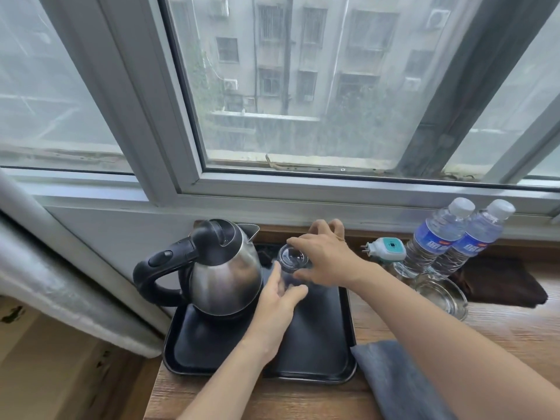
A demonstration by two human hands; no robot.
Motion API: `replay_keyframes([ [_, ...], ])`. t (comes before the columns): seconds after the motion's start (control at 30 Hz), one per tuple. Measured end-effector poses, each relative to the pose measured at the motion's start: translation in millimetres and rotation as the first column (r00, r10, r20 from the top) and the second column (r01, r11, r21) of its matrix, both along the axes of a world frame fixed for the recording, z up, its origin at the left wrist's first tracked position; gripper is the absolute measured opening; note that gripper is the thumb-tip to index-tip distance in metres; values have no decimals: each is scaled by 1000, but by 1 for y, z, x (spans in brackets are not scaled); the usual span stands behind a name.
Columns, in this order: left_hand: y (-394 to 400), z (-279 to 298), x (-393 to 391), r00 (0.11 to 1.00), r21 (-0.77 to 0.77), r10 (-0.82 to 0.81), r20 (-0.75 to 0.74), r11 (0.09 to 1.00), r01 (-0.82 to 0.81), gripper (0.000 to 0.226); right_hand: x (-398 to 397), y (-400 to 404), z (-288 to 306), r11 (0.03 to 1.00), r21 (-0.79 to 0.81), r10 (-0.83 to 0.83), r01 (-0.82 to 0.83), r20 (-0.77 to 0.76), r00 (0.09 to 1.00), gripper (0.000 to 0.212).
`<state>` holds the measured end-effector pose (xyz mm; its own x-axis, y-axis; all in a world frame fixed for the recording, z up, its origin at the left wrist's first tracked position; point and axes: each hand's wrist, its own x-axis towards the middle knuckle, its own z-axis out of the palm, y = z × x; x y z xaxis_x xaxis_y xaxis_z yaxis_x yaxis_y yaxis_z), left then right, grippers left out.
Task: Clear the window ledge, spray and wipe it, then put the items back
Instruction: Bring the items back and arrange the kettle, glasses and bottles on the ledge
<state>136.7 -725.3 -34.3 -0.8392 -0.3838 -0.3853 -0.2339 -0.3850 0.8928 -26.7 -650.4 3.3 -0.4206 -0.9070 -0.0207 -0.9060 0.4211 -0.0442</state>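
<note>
Head view shows us, nearest at the bottom of the frame, the wooden ledge (pixel 500 328) with a grey-blue cloth (pixel 391 377) lying at lower right, just beside the black tray (pixel 321 359). Our two forearms reach up from the bottom edge over that tray.

A little farther in, near the frame's centre, our left hand (pixel 280 304) curls its thumb and fingers round the lower part of a clear drinking glass (pixel 292 262); the glass sits between thumb and fingers, tipped so its mouth faces us. Our right hand (pixel 327 256) comes over from the right, its fingers bent down around the far side and rim of the same glass, touching it. Whether the glass rests on the tray or is lifted off it we cannot tell.

Left of the glass, a steel kettle (pixel 224 271) with a black handle stands on the tray. At right, a glass ashtray (pixel 442 295), a dark brown cloth (pixel 500 283), a plug-in device (pixel 389 248) and two water bottles (pixel 454 237) stand near the window frame (pixel 272 183).
</note>
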Motion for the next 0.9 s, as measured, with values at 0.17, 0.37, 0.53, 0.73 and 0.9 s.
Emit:
replay_keyframes([
  [0.17,-4,2,-14,1000,27,-6,-17,1000,6,107,-6,-6,-1,1000,6,-28,28,-25,999,64],
  [0.37,1,9,-17,999,43,21,-33,999,-20,111,-8,-8,-3,999,4,-47,48,-23,999,73],
  [0.53,3,13,-11,999,19,26,-18,999,-26,118,-3,-4,1,998,1,-69,69,-32,997,92],
  [0.73,4,19,15,1000,-101,-10,5,995,11,87,10,47,18,953,-253,-171,169,16,985,67],
  [0.9,1,20,54,993,-264,-116,18,957,117,74,57,94,8,932,-309,-171,190,86,981,50],
])
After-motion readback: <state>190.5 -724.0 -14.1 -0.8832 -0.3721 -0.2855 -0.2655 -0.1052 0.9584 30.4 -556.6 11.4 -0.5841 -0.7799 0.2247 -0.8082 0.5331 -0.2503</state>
